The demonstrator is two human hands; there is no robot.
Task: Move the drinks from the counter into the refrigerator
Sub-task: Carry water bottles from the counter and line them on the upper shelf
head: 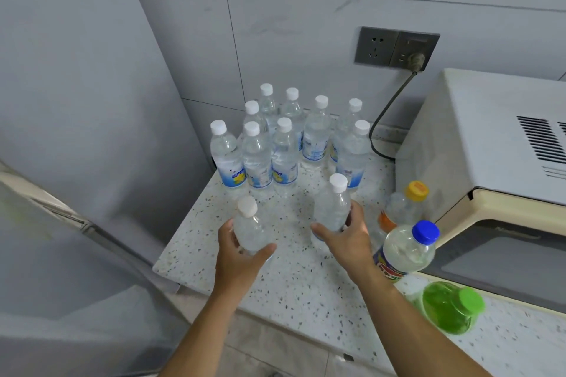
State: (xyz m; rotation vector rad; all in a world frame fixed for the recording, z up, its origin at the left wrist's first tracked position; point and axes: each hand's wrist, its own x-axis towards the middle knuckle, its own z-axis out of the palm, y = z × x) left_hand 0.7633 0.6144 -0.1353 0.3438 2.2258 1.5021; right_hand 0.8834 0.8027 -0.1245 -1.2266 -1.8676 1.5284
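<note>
Bottles are the hazard: with the left hand (242, 257) grasping one water bottle (249, 228) and the right hand (344, 239) another (332, 208) above the counter (291, 285), a careless swing could topple the blue-capped bottle (409, 249) nearby.

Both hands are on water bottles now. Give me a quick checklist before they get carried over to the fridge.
1. Left hand grip round left bottle: ok.
2. Right hand grip round right bottle: ok.
3. Caps on both held bottles: ok.
4. Held bottles apart from the standing cluster: ok.
5. Blue-capped bottle close by the right wrist, knock risk: not ok.
6. Refrigerator door open: cannot tell.
</note>
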